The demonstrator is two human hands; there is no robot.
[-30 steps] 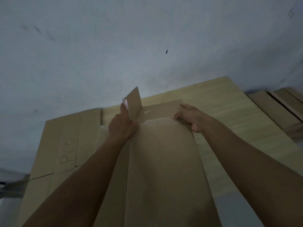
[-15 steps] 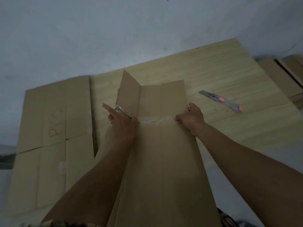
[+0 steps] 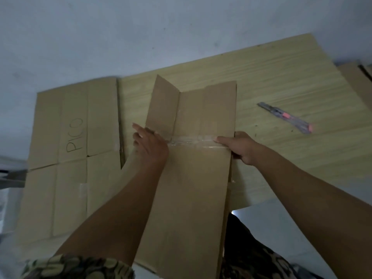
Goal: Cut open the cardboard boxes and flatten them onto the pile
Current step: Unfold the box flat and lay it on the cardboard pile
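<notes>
A long flattened cardboard box [image 3: 193, 194] lies in front of me on a wooden board [image 3: 271, 81], its far flaps spread, the left flap [image 3: 163, 105] tilted up. A strip of clear tape [image 3: 193, 140] crosses the fold line. My left hand [image 3: 150, 147] rests on the box's left side at the fold, fingers straight. My right hand [image 3: 239, 147] grips the box's right edge at the tape, thumb on top along the strip. A utility knife [image 3: 286, 118] with pink parts lies on the board to the right, apart from both hands.
To the left lies a pile of flattened cardboard [image 3: 68, 158] with "PICO" written on it. More cardboard [image 3: 360, 83] shows at the far right edge. Grey floor surrounds the board. My patterned clothing [image 3: 261, 260] is at the bottom.
The view tilted downward, bringing the knife into sight. The far flaps came down from nearly upright to spread flatter. My left hand let go of the flap and moved to the fold; my right hand shifted slightly.
</notes>
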